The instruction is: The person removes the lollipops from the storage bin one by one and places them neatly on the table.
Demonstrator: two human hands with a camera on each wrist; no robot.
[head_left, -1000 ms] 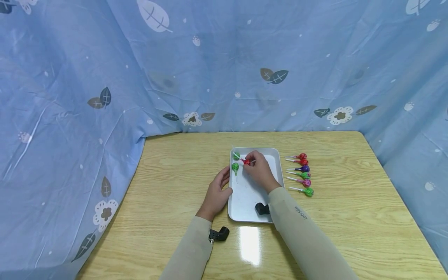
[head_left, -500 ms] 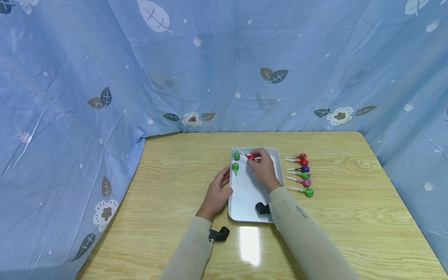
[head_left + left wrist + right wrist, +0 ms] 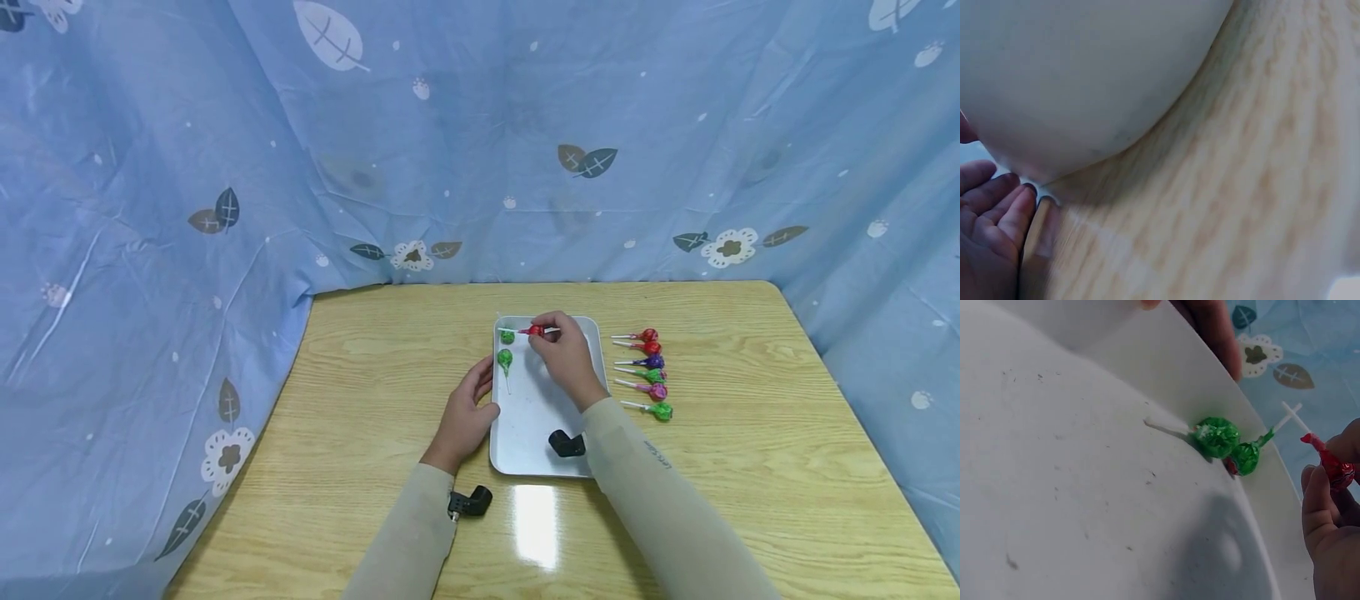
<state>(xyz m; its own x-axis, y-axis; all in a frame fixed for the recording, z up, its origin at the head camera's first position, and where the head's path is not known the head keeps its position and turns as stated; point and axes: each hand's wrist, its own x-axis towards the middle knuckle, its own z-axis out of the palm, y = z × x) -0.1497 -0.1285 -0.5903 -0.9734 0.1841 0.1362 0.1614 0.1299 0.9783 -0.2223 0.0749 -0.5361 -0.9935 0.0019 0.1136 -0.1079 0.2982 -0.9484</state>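
My right hand (image 3: 566, 354) pinches a red-wrapped lollipop (image 3: 536, 331) by its round head, above the far end of a shallow white tray (image 3: 525, 437). The lollipop's stick points left. In the right wrist view, the fingers and thumb hold the red wrapper (image 3: 1335, 472). Two green lollipops (image 3: 1217, 437) lie close together by the tray's wall; in the head view the nearer green lollipop (image 3: 505, 358) has its stick towards me. My left hand (image 3: 465, 417) rests against the tray's left side with loosely extended fingers, also seen in the left wrist view, where the hand (image 3: 991, 231) is partly cut off.
To the right of the tray several lollipops lie in a column on the wooden table (image 3: 720, 467), among them a purple lollipop (image 3: 654, 362) and a green lollipop (image 3: 662, 411), sticks pointing left. A blue patterned curtain (image 3: 480, 167) hangs behind and beside the table.
My right hand has moved slightly right and away from me with the red lollipop, whose stick has swung from slanting to nearly level. The left hand has stayed by the tray.
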